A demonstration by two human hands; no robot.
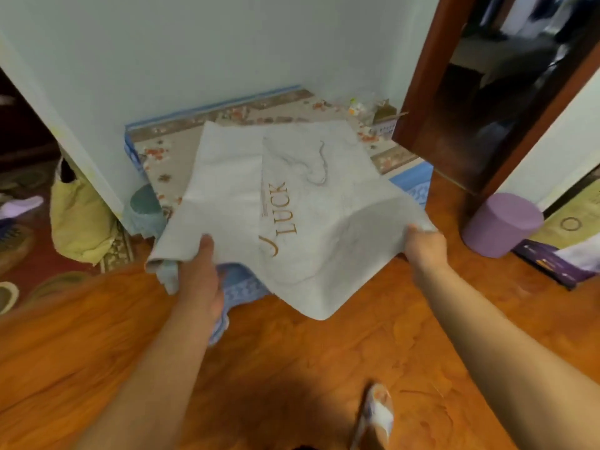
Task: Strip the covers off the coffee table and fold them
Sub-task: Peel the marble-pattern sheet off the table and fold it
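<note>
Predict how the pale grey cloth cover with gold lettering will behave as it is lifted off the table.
The pale grey cloth cover with gold lettering is probably floppy: it sags between the left hand and right hand. It seems light, since each hand holds only an edge. Its loose front corner will likely dangle.

Single view, head-mounted, wide-angle. Camera looks forward and steeply down from the person's standing height. Both forearms enter from the bottom edge and reach toward frame centre; left hand [198,271] and right hand [422,243] sit mid-frame, close to the lens. Wooden floor [292,368] fills the lower half. White wall [211,53] fills the top. Straight edges bow near the frame borders. No second view to compare.
</note>
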